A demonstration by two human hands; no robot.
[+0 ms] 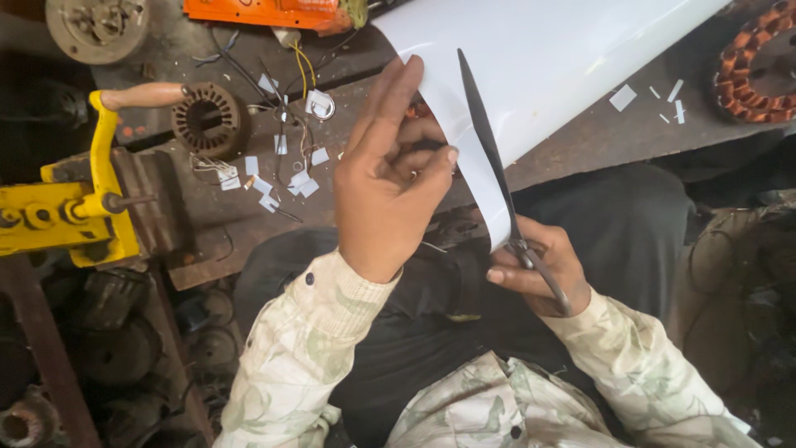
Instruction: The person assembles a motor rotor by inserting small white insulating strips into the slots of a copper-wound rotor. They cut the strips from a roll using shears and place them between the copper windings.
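Observation:
A large white sheet [547, 58] runs from the top right down toward my lap. My left hand [385, 178] pinches its left edge, thumb on top and fingers spread upward. My right hand [539, 270] grips the handles of long dark scissors [489, 141]. The blades point up and away, open along the sheet near its narrow lower strip. Both sleeves are pale with a faint leaf print.
A yellow hand-crank winder [91, 191] with a wooden handle sits at left. A stator core [206, 120], loose wires and small white paper scraps [286, 178] lie on the dark bench. A copper-wound stator [759, 62] is at top right, an orange tool [265, 12] at top.

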